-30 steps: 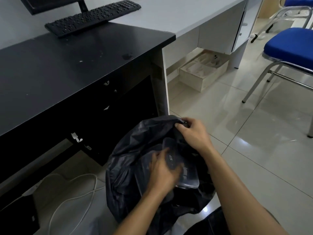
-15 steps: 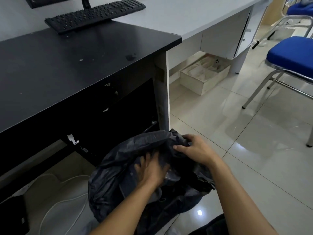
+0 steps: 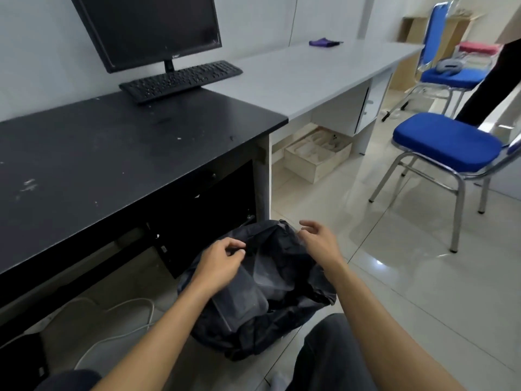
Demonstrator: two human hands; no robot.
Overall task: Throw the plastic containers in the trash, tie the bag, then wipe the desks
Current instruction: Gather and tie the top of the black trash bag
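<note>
A black trash bag (image 3: 284,314) sits on the tiled floor in front of the black desk (image 3: 112,153). Clear plastic containers (image 3: 253,289) lie inside its open mouth. My left hand (image 3: 220,262) is at the bag's left rim with fingers curled, pinching the plastic edge. Just above the right rim, my right hand (image 3: 318,242) hovers with fingers loosely spread and holds nothing. A grey desk (image 3: 310,74) adjoins the black one, with a purple cloth (image 3: 324,42) at its far end.
A monitor (image 3: 152,29) and keyboard (image 3: 180,79) stand on the black desk. Under the grey desk is a pale box (image 3: 315,156). Two blue chairs (image 3: 442,142) stand to the right, and a person's dark leg (image 3: 490,88) is beside them. White cables (image 3: 118,314) lie at left.
My left hand came off the containers and out of the bag to its left rim. My right hand let go of the rim and opened. The view tilted up.
</note>
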